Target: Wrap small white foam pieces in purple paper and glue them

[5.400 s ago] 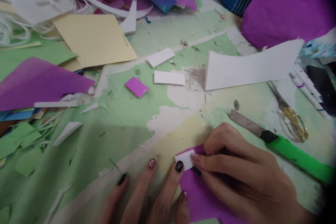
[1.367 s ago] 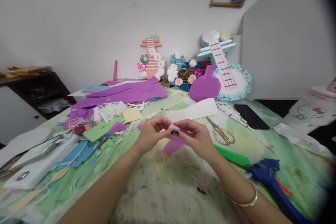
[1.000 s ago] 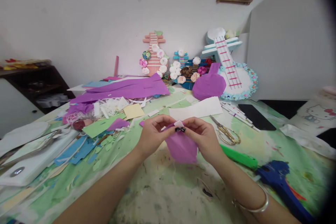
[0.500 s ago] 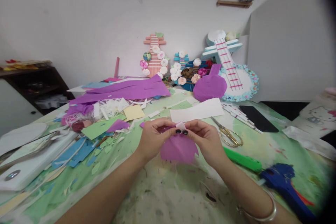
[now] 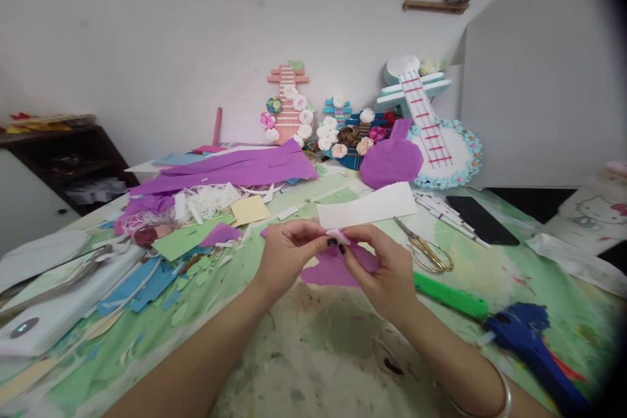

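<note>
My left hand [image 5: 287, 260] is closed, thumb and fingers pinching a small white piece [image 5: 336, 234] wrapped at the edge of a purple sheet of thin paper [image 5: 330, 271]. From the other side my right hand [image 5: 385, 271] pinches the same white piece and the purple paper between thumb and forefinger. The paper hangs below the fingertips, above the table. Gold-handled scissors [image 5: 430, 253] lie just right of my right hand. A green utility knife [image 5: 453, 296] and a blue glue gun [image 5: 531, 343] rest by my right forearm.
Behind my hands lies a white strip [image 5: 367, 204]. Purple paper [image 5: 235, 166], tangled white string [image 5: 206, 202] and green and blue scraps cover the left. A purple guitar-shaped piece [image 5: 392, 160] and decorated instrument models [image 5: 289, 101] lean at the wall. A dark phone-like slab [image 5: 482, 221] lies right.
The purple paper has shifted and folded, its lower edge now higher. My right thumb has slid slightly down and the white piece is tilted more. The view has barely moved.
</note>
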`<control>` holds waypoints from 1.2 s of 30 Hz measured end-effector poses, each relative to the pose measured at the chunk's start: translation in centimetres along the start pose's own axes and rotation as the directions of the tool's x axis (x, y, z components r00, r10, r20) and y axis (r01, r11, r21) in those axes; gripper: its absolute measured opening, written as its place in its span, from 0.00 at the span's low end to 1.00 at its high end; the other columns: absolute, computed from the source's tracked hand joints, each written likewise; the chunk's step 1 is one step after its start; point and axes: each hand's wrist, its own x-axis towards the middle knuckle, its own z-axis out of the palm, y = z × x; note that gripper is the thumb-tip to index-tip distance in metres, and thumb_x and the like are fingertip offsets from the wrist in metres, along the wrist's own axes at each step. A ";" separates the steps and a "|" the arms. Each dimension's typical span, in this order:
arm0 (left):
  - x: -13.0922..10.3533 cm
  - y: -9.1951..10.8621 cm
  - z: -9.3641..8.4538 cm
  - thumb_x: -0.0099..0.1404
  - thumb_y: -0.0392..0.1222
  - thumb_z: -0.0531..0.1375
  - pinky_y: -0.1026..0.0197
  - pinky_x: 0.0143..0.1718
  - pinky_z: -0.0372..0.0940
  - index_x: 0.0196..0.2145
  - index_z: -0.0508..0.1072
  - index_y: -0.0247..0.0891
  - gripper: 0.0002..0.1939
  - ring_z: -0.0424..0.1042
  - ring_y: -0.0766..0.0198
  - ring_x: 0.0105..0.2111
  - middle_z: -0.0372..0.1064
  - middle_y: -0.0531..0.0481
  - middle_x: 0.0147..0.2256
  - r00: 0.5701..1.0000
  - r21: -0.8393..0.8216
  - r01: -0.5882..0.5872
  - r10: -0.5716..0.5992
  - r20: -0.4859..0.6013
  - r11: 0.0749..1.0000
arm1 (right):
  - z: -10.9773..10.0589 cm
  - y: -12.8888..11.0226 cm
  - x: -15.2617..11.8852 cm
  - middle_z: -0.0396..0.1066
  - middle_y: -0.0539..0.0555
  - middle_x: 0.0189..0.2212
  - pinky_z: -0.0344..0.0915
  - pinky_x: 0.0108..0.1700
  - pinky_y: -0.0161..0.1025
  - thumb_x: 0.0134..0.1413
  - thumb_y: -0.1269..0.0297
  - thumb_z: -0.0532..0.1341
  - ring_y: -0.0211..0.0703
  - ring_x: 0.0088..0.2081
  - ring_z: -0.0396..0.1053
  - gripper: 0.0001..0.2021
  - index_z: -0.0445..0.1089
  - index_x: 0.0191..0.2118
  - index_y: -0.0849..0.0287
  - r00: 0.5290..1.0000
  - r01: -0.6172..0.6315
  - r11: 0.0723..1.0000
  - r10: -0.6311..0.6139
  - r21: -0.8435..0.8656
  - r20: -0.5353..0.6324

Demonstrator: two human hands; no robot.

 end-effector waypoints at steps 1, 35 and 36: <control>0.0 0.0 0.0 0.47 0.44 0.71 0.64 0.26 0.69 0.24 0.77 0.34 0.11 0.72 0.65 0.22 0.74 0.50 0.22 1.000 -0.014 0.016 -0.016 0.001 1.000 | 0.0 0.0 0.0 0.74 0.52 0.33 0.68 0.38 0.37 0.54 0.73 0.57 0.40 0.35 0.72 0.08 0.68 0.38 0.55 0.999 0.032 0.999 -0.032 -0.033 -0.010; 0.4 -0.6 -0.5 0.52 0.42 0.68 0.63 0.34 0.69 0.29 0.80 0.38 0.07 0.73 0.63 0.31 0.75 0.49 0.29 0.991 -0.048 0.003 0.004 0.136 0.999 | 0.2 0.1 0.8 0.73 0.51 0.24 0.65 0.28 0.34 0.43 0.58 0.68 0.35 0.24 0.66 0.11 0.72 0.28 0.61 0.804 -0.573 0.582 0.535 0.577 0.259; 0.4 -0.4 -0.5 0.52 0.42 0.68 0.63 0.34 0.69 0.29 0.80 0.37 0.07 0.73 0.63 0.31 0.75 0.49 0.29 0.990 -0.047 -0.003 0.009 0.141 0.999 | 0.2 0.1 0.8 0.72 0.51 0.23 0.65 0.28 0.34 0.42 0.58 0.68 0.35 0.24 0.66 0.11 0.73 0.28 0.61 0.801 -0.577 0.574 0.536 0.582 0.266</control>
